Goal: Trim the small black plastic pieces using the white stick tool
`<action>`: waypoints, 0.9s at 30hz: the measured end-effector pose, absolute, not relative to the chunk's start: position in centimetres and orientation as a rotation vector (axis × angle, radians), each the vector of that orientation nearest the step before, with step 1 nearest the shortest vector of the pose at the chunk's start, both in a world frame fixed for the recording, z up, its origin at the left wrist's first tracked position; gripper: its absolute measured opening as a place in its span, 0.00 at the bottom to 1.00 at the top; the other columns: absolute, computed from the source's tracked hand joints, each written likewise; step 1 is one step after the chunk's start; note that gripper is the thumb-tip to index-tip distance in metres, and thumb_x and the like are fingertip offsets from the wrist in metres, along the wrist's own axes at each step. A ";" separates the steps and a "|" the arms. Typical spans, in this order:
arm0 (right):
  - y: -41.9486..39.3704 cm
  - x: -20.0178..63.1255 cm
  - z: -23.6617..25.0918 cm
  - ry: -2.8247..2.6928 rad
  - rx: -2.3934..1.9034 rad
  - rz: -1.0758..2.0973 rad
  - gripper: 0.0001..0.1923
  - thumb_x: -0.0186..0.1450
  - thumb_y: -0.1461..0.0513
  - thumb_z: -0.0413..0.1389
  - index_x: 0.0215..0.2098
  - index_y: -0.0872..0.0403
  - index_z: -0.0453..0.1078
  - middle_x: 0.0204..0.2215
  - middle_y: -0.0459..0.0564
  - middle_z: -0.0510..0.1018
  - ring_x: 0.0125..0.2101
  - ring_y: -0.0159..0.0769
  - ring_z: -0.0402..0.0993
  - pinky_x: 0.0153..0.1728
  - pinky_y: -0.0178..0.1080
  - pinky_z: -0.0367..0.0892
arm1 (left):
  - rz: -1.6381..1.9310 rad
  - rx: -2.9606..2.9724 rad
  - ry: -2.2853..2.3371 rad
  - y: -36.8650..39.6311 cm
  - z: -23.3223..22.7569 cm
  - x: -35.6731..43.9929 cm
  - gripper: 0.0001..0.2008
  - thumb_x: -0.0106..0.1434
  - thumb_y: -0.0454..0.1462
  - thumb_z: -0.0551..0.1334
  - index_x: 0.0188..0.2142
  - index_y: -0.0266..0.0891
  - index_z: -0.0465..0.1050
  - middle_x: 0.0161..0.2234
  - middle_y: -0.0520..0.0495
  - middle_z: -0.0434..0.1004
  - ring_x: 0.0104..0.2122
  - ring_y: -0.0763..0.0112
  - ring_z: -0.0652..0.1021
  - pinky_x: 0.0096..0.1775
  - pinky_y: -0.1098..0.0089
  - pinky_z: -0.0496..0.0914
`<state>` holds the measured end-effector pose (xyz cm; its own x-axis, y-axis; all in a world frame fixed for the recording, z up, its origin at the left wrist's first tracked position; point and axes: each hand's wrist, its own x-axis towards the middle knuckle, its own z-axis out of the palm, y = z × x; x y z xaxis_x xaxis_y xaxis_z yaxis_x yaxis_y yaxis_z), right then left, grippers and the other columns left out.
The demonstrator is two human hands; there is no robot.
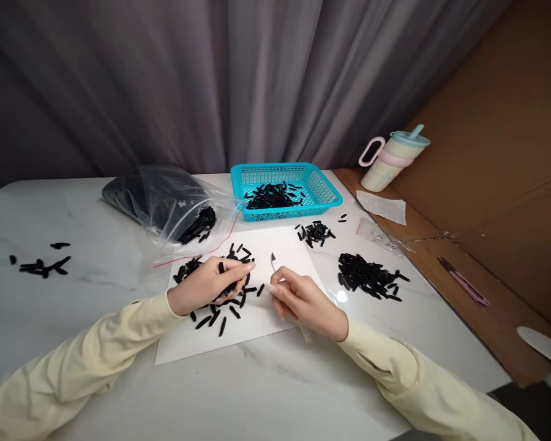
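My left hand (213,285) is closed around several slender black pieces, with one end showing between the fingers. Its thumb and forefinger meet at the tip, but whatever they pinch is too small to make out. In my right hand (298,297) is a thin white-handled knife (272,258), its short dark blade pointing up and away from me. The two hands are apart, both over a white sheet (261,324). Loose black pieces (223,326) lie scattered on the sheet under and around my left hand.
A blue basket (330,201) with black pieces stands behind the sheet, beside a clear zip bag (151,199) of them. More black pieces form a heap (367,275) at right, a smaller pile (316,233) and a group (43,267) at left. Pink snips (468,288) and a tumbler (390,160) are on the right.
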<state>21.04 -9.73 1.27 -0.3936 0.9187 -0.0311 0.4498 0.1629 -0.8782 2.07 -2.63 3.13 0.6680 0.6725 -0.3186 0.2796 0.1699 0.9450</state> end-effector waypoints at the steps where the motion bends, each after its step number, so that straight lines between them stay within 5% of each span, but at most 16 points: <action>1: -9.6 21.1 1.4 -1.710 -1.250 1.363 0.09 0.69 0.58 0.41 0.32 0.52 0.52 0.15 0.36 0.66 0.11 0.24 0.52 0.14 0.28 0.52 | 0.307 1.434 0.847 -2.7 2.9 2.0 0.22 0.60 0.49 0.56 0.18 0.35 0.62 0.13 0.56 0.57 0.11 0.84 0.57 0.14 0.80 0.49; 4: -9.6 20.9 1.5 -1.242 -1.048 1.742 0.11 0.65 0.54 0.49 0.32 0.53 0.55 0.15 0.37 0.68 0.10 0.21 0.52 0.13 0.27 0.51 | 0.255 1.407 0.833 -2.9 2.4 2.0 0.21 0.60 0.49 0.56 0.20 0.35 0.63 0.14 0.56 0.58 0.12 0.83 0.57 0.14 0.79 0.50; 10: -10.2 20.4 1.9 -1.065 -1.033 1.727 0.12 0.57 0.58 0.61 0.30 0.56 0.62 0.21 0.42 0.73 0.14 0.24 0.67 0.18 0.30 0.64 | 0.187 1.472 0.774 -3.7 2.4 2.4 0.17 0.59 0.46 0.58 0.23 0.34 0.69 0.15 0.56 0.60 0.14 0.82 0.59 0.16 0.80 0.54; 16: -11.0 20.4 2.5 -1.127 -0.981 1.690 0.11 0.60 0.60 0.58 0.36 0.54 0.61 0.26 0.44 0.74 0.24 0.30 0.74 0.31 0.36 0.71 | 0.253 1.627 0.701 -4.4 2.1 2.3 0.19 0.64 0.45 0.52 0.25 0.34 0.71 0.17 0.55 0.62 0.18 0.81 0.61 0.21 0.80 0.57; 27: -11.4 20.3 2.0 -1.237 -1.036 1.660 0.08 0.64 0.59 0.55 0.36 0.54 0.60 0.23 0.43 0.74 0.21 0.29 0.72 0.26 0.35 0.70 | 0.269 1.669 0.601 -4.9 2.2 2.2 0.20 0.66 0.41 0.49 0.22 0.35 0.68 0.18 0.54 0.63 0.19 0.79 0.64 0.25 0.79 0.60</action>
